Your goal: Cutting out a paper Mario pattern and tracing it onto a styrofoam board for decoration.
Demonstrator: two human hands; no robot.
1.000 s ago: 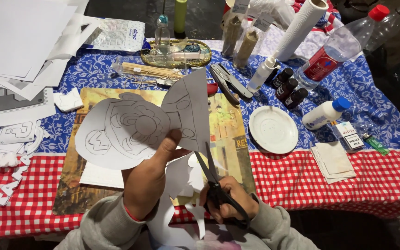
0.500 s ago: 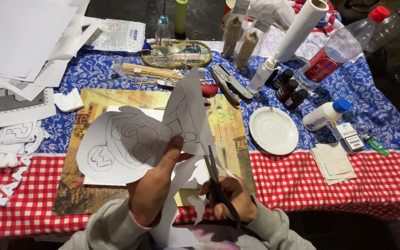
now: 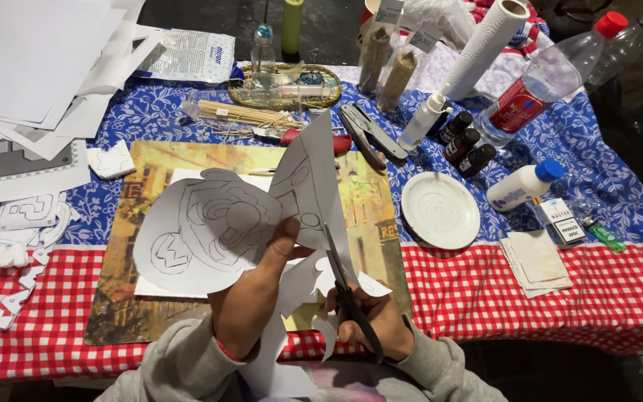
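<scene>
My left hand (image 3: 251,294) pinches a sheet of white paper (image 3: 210,227) with a drawn cartoon outline, holding it up above the table. A flap of the same sheet (image 3: 308,182) stands bent upward on the right. My right hand (image 3: 377,324) grips black-handled scissors (image 3: 344,286), and the blades point up into the paper's lower edge just right of my left thumb. Loose white offcuts (image 3: 303,286) hang below the sheet between my two hands. Both arms wear grey sleeves.
A picture placemat (image 3: 154,167) lies under the work on a blue floral and red checked cloth (image 3: 560,298). A white saucer (image 3: 440,210), small bottles (image 3: 466,145), a glue bottle (image 3: 522,184), pliers (image 3: 370,134), a paper roll (image 3: 485,45) and paper stacks (image 3: 31,67) surround it.
The sheet has turned and shifted a little right in my left hand, its flap standing more upright. The scissors have worked further up into the paper's edge.
</scene>
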